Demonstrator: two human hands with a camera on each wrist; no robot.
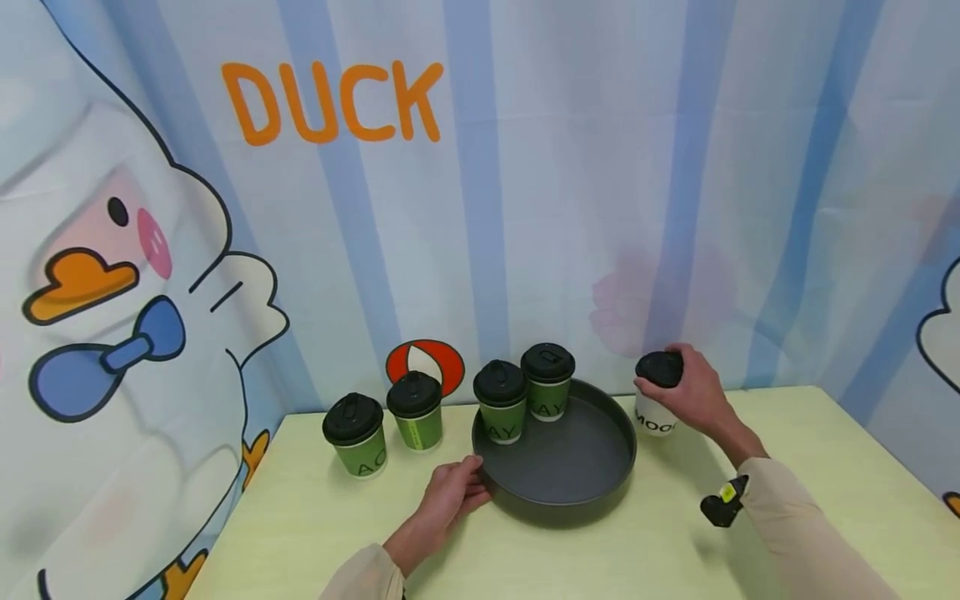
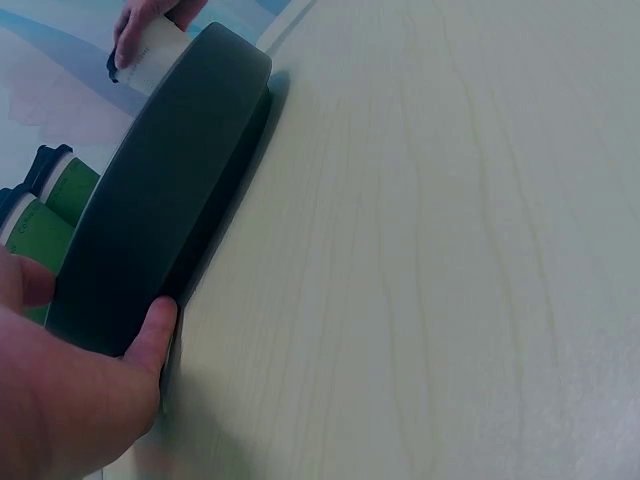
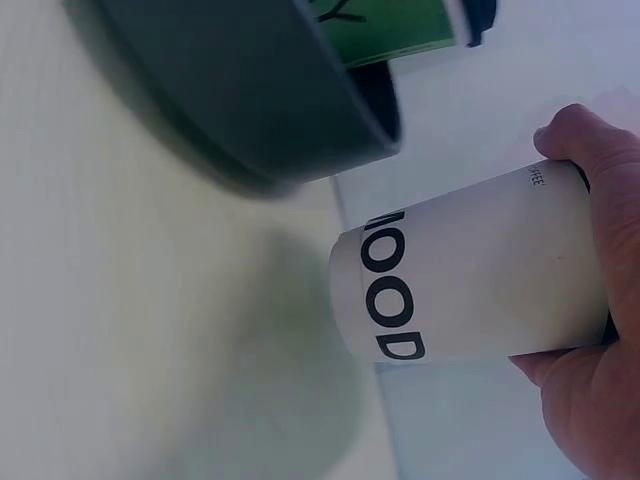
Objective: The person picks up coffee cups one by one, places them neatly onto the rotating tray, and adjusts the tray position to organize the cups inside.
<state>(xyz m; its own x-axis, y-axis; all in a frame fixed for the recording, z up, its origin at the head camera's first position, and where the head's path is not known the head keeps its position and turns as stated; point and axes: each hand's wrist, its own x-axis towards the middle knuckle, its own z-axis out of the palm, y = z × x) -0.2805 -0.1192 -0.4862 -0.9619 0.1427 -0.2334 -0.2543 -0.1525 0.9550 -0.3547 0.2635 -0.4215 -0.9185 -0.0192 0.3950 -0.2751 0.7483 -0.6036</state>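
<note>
A round dark grey pan (image 1: pixel 562 471) stands on the table, holding two green paper cups with black lids, a front one (image 1: pixel 502 419) and a back one (image 1: pixel 549 402), at its left side. My left hand (image 1: pixel 450 493) grips the pan's left wall, thumb near the rim and a finger low by the base in the left wrist view. To the right of the pan, my right hand (image 1: pixel 699 393) grips a white paper cup (image 3: pixel 470 275) round its black-lidded top. "MOOD" is printed near that cup's base. Whether the base touches the table, I cannot tell.
Left of the pan, two more green lidded cups stand on the pale wood table (image 1: pixel 300 533): one nearer (image 1: pixel 362 454) and one farther (image 1: pixel 420 429). A cloth backdrop (image 1: pixel 555 208) with a duck print hangs behind the table's far edge.
</note>
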